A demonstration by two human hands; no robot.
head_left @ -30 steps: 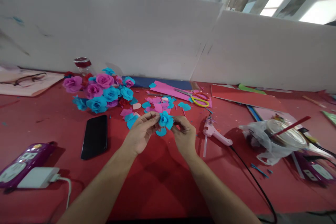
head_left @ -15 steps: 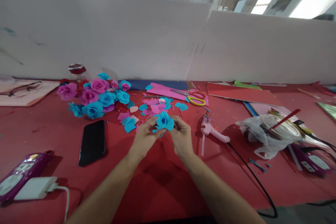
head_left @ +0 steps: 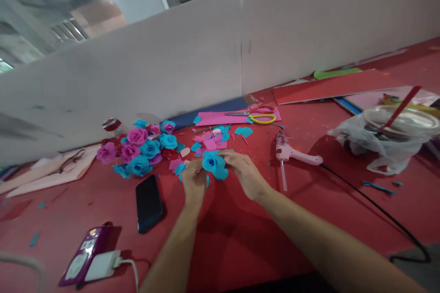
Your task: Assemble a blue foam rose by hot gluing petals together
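A blue paper flower with a tight rolled centre is held up over the red table. My left hand is closed on its left side and underside. The fingers of my right hand pinch at its upper right petals; the tips are partly hidden. Just beyond lie loose pink and blue paper petals. To the left stands a bunch of pink, blue and red paper flowers. A pink glue gun rests to the right of my right hand.
Red- and yellow-handled scissors lie on a pink paper strip. A black phone and a purple power strip are at left. At right sit a plastic-bagged tub and a red board. A white partition runs behind.
The view has turned and tilted, so the table slants. The flower now leans to the lower right, and my right hand's fingers have straightened along its upper right side.
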